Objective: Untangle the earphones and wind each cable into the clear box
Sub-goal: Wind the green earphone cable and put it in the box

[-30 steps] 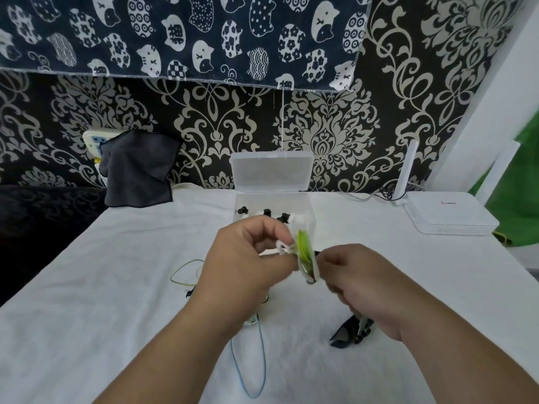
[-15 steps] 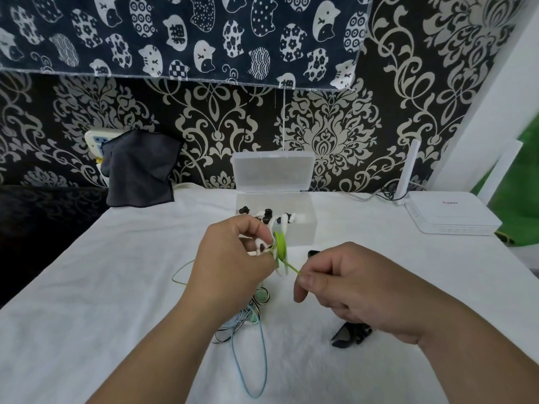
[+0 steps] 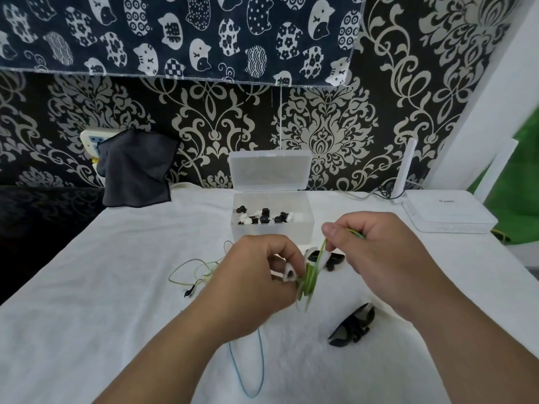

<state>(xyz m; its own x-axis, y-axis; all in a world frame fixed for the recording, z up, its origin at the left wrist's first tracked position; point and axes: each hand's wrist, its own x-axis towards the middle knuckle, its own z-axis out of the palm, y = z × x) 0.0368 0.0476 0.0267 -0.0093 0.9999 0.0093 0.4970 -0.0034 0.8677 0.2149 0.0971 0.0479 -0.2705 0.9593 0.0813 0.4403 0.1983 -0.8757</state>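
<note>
Green earphone cable coil (image 3: 309, 282) sits gripped in the left hand (image 3: 250, 290); the right hand (image 3: 376, 258) pinches its loose end. Behind, the open clear plastic box (image 3: 271, 234) holds seemingly black-and-white winders (image 3: 264, 217).

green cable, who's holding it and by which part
Both hands. The left hand grips the white winder that the green cable is coiled on; the right hand pinches the cable's free strand just above the coil.

White-clothed table (image 3: 87, 330) bears clear box (image 3: 271, 233), router (image 3: 449, 214), black clip (image 3: 351, 326).
</note>
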